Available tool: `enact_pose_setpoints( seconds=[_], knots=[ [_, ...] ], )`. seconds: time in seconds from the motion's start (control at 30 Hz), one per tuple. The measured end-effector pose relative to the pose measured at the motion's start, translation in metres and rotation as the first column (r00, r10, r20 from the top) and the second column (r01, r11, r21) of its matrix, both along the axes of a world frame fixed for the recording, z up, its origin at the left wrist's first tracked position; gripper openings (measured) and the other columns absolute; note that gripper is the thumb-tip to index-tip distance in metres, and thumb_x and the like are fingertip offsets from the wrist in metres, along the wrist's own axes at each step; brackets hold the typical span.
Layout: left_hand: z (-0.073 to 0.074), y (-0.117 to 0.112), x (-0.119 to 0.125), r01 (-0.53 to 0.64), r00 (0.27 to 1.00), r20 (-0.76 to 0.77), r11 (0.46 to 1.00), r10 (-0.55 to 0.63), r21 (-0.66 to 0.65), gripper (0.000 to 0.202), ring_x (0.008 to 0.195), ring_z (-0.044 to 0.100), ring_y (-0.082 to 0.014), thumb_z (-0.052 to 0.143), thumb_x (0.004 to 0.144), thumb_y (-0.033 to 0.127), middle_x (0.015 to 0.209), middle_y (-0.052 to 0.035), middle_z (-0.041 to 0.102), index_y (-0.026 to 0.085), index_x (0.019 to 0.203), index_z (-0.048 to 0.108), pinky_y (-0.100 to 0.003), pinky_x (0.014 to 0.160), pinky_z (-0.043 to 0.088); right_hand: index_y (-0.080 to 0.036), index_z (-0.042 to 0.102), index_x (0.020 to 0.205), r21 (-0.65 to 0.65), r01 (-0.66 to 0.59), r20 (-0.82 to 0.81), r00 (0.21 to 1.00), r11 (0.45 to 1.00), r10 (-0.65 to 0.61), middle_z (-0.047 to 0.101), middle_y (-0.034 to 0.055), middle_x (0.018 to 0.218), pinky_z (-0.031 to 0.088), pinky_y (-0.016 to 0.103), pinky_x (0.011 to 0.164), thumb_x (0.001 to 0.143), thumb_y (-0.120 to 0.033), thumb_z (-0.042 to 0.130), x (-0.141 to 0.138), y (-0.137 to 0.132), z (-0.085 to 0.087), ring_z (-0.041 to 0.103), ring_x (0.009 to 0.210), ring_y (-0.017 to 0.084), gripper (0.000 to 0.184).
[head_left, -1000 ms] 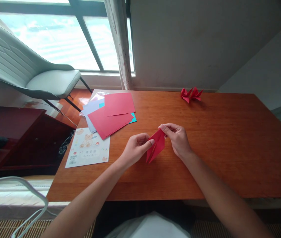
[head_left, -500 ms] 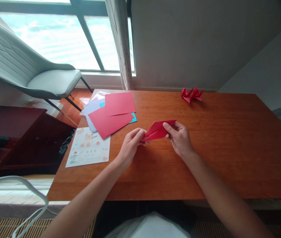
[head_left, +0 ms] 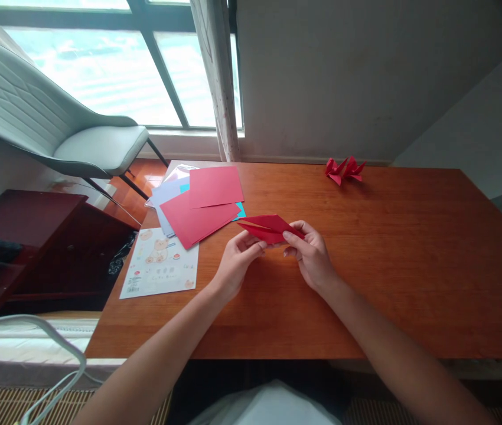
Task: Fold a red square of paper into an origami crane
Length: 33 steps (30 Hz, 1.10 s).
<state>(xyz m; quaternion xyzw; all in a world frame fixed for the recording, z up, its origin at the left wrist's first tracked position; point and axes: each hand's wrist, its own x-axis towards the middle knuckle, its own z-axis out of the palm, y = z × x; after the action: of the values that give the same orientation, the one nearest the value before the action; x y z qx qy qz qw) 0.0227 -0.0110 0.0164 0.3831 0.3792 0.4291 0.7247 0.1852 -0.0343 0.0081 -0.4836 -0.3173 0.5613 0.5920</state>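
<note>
A folded piece of red paper (head_left: 269,229) is held in the air over the wooden table (head_left: 393,265), its layers parted at the pointed left end. My left hand (head_left: 240,260) grips its lower left edge, fingers behind and thumb in front. On the right end, my right hand (head_left: 310,251) pinches it between thumb and fingers. Two folded red paper figures (head_left: 345,170) stand close together at the table's far side. Just beyond my left hand lie flat red paper sheets (head_left: 216,188), overlapping each other.
Under the red sheets are pale lilac paper (head_left: 162,195) and a bit of blue paper (head_left: 241,210). A white sheet with bear drawings (head_left: 160,271) lies at the table's left edge. A grey chair (head_left: 100,147) stands by the window, and a white cable (head_left: 62,342) hangs at lower left.
The folded red paper has turned in my hands, so its open, pointed end now faces upper left. My right hand has moved slightly left, closer to my left hand.
</note>
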Motion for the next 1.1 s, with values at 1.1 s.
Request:
enact_pose_setpoints(
  seconds=[1.1],
  knots=[
    [0.0, -0.002, 0.001, -0.043, 0.998, -0.058, 0.996, 0.039, -0.083, 0.017, 0.069, 0.062, -0.0122, 0.077, 0.073, 0.028, 0.079, -0.0024, 0.072, 0.016, 0.085, 0.074, -0.023, 0.068, 0.048, -0.024, 0.068, 0.111, 0.461, -0.473, 0.886, 0.194, 0.751, -0.421, 0.071, 0.008, 0.104, 0.051, 0.036, 0.083, 0.093, -0.017, 0.058, 0.001, -0.008, -0.003, 0.062, 0.093, 0.023, 0.021]
  ],
)
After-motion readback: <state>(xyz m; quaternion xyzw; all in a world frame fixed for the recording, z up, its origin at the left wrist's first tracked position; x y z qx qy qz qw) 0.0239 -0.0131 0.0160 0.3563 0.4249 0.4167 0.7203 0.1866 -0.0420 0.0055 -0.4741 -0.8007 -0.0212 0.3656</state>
